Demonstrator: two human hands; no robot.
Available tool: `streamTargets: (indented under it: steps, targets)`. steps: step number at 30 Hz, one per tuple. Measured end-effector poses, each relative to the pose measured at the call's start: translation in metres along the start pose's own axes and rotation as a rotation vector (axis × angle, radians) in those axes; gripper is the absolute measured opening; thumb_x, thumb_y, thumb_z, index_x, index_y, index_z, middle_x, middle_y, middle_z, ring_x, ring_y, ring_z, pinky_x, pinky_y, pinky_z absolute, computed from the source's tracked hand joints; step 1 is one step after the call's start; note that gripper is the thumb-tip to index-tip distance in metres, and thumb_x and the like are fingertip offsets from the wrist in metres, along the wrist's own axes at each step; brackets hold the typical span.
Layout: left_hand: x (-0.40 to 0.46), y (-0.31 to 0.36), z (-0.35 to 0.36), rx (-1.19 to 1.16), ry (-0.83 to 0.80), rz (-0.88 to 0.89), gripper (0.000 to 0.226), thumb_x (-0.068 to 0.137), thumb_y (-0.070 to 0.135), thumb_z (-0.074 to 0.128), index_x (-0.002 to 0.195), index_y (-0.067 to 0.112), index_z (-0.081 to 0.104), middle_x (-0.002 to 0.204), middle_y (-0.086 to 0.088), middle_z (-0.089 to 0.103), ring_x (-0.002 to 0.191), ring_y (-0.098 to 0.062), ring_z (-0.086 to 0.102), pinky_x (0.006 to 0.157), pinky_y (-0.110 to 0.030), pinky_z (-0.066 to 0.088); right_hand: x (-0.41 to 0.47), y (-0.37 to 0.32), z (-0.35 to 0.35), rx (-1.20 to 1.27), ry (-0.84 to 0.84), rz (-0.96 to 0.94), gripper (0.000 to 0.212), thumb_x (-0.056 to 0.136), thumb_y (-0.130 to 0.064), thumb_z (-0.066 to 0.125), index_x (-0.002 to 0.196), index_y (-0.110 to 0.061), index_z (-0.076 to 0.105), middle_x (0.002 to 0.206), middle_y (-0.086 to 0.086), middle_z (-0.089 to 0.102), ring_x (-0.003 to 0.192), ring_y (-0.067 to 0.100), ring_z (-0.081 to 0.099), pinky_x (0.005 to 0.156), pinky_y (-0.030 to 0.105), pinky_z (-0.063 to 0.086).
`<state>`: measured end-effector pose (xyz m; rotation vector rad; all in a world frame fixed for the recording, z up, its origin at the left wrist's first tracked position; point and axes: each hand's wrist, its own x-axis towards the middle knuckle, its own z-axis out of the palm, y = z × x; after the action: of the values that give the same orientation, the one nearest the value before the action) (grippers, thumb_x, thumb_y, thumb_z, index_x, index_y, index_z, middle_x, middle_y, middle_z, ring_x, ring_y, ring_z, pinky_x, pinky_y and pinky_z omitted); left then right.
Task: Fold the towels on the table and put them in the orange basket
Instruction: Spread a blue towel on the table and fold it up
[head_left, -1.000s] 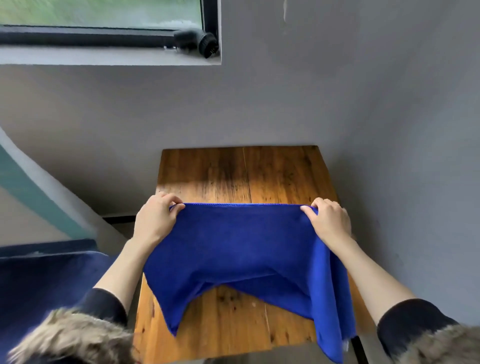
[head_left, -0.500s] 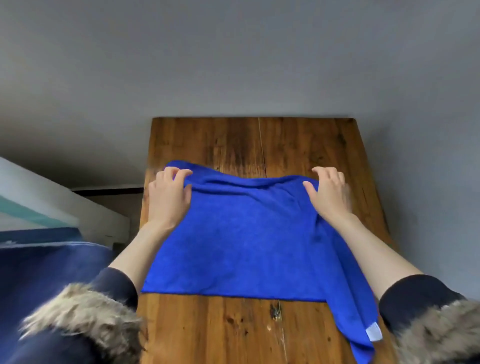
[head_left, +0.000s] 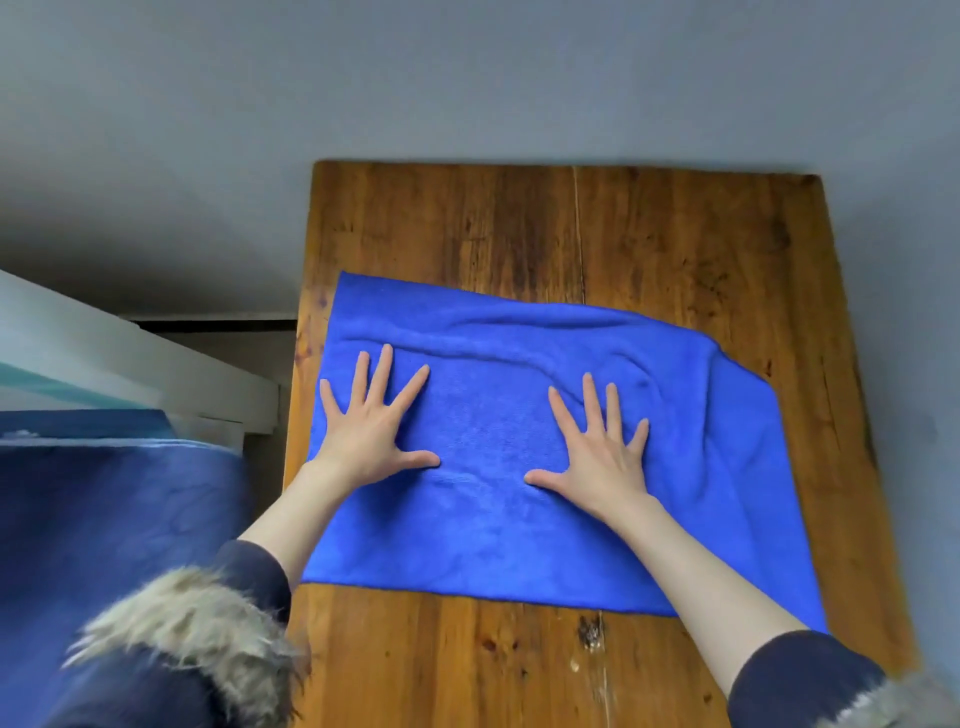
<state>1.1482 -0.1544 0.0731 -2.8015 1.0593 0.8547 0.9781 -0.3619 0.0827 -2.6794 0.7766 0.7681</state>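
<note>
- The blue towel (head_left: 519, 467) now lies flat on the wooden table (head_left: 649, 223), towards its left and near part; a second ago I held it up by its far corners, its near edge hanging over the table.
- It has dropped and spread: its near edge runs straight across the wood, its right side reaches close to the table's right edge, and soft ridges remain along the far side and towards the far right corner.
- My left hand (head_left: 371, 431) has let go of the corner and rests palm down on the towel's left part, fingers straight and spread wide, holding nothing.
- My right hand (head_left: 597, 452) does the same nearer the middle, fingers fanned out flat on the cloth, with nothing gripped.
- I judge this to mean the laying-out is done and I am smoothing the cloth; the ridges on the far right are still to be pressed out before a clean fold.
- The folding itself has not begun, and no orange basket is in view, so the task is at an early stage.
- Around the table: a grey wall (head_left: 467, 78) behind it, and blue bedding (head_left: 104, 519) to the left.
</note>
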Motion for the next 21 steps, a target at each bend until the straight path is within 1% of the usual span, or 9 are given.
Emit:
streamTargets:
  steps: [3, 7, 10, 12, 14, 16, 18, 20, 21]
  targets:
    - [-0.018, -0.012, 0.013, -0.028, -0.005, -0.035, 0.117, 0.061, 0.076, 0.061, 0.137, 0.046, -0.023, 0.152, 0.002, -0.031, 0.140, -0.026, -0.029, 0.107, -0.067, -0.003, -0.007, -0.008, 0.008, -0.064, -0.018, -0.037, 0.112, 0.067, -0.075, 0.056, 0.145, -0.039, -0.016, 0.150, 0.002, -0.036, 0.138, 0.031, -0.031, 0.105, 0.069, 0.001]
    - [-0.031, -0.020, 0.012, -0.068, -0.014, -0.076, 0.110, 0.064, 0.072, 0.062, 0.144, 0.047, -0.009, 0.154, 0.001, -0.027, 0.141, -0.024, -0.027, 0.108, -0.066, -0.001, -0.009, -0.026, 0.007, -0.041, -0.048, -0.061, 0.111, 0.069, -0.072, 0.058, 0.146, -0.037, -0.014, 0.152, 0.004, -0.032, 0.139, 0.032, -0.029, 0.105, 0.069, 0.001]
    - [-0.032, -0.017, 0.004, -0.120, 0.063, -0.075, 0.093, 0.075, 0.069, 0.054, 0.147, 0.042, 0.002, 0.156, -0.002, -0.021, 0.142, -0.026, -0.022, 0.108, -0.066, -0.002, -0.010, -0.030, 0.001, 0.084, 0.017, -0.090, 0.091, 0.081, -0.067, 0.048, 0.148, -0.036, -0.004, 0.156, -0.003, -0.022, 0.143, 0.023, -0.020, 0.109, 0.064, 0.001]
    - [-0.030, -0.003, 0.001, -0.128, 0.136, -0.031, 0.082, 0.082, 0.064, 0.049, 0.148, 0.038, 0.008, 0.157, -0.004, -0.017, 0.143, -0.027, -0.019, 0.108, -0.065, -0.003, -0.016, -0.022, -0.005, 0.187, 0.115, -0.115, 0.073, 0.090, -0.057, 0.043, 0.149, -0.031, 0.008, 0.158, -0.004, -0.007, 0.146, 0.017, -0.009, 0.113, 0.056, 0.002]
    - [-0.027, 0.022, 0.001, -0.110, 0.161, 0.037, 0.075, 0.087, 0.059, 0.046, 0.148, 0.035, 0.010, 0.157, -0.005, -0.015, 0.143, -0.027, -0.019, 0.108, -0.065, -0.003, -0.025, -0.007, -0.010, 0.276, 0.204, -0.121, 0.059, 0.095, -0.042, 0.044, 0.147, -0.024, 0.024, 0.158, -0.002, 0.009, 0.146, 0.016, 0.004, 0.116, 0.048, 0.004]
    - [-0.024, 0.054, 0.004, -0.082, 0.139, 0.105, 0.071, 0.090, 0.057, 0.042, 0.149, 0.035, 0.007, 0.157, -0.006, -0.017, 0.143, -0.027, -0.020, 0.109, -0.064, -0.004, -0.036, 0.017, -0.013, 0.327, 0.304, -0.072, 0.048, 0.096, -0.029, 0.047, 0.142, -0.016, 0.038, 0.154, 0.003, 0.025, 0.144, 0.020, 0.019, 0.116, 0.044, 0.012]
    - [-0.022, 0.090, 0.010, -0.066, 0.101, 0.170, 0.069, 0.092, 0.055, 0.038, 0.149, 0.035, 0.003, 0.156, -0.005, -0.019, 0.142, -0.028, -0.022, 0.109, -0.063, -0.005, -0.045, 0.046, -0.016, 0.381, 0.432, 0.059, 0.041, 0.095, -0.017, 0.050, 0.134, -0.007, 0.048, 0.146, 0.010, 0.040, 0.136, 0.028, 0.035, 0.111, 0.043, 0.026]
    - [-0.020, 0.124, 0.017, -0.061, 0.063, 0.223, 0.068, 0.093, 0.054, 0.036, 0.149, 0.035, 0.001, 0.156, -0.004, -0.022, 0.141, -0.028, -0.024, 0.110, -0.061, -0.006, -0.054, 0.076, -0.017, 0.431, 0.485, 0.203, 0.038, 0.095, -0.011, 0.048, 0.131, -0.002, 0.049, 0.139, 0.014, 0.047, 0.128, 0.032, 0.043, 0.105, 0.042, 0.033]
    - [-0.019, 0.139, 0.021, -0.052, 0.048, 0.244, 0.067, 0.094, 0.052, 0.036, 0.149, 0.035, 0.001, 0.156, -0.004, -0.022, 0.141, -0.028, -0.024, 0.110, -0.061, -0.006, -0.058, 0.090, -0.015, 0.440, 0.462, 0.243, 0.039, 0.095, -0.010, 0.047, 0.133, 0.000, 0.047, 0.139, 0.015, 0.047, 0.128, 0.033, 0.043, 0.105, 0.041, 0.033]
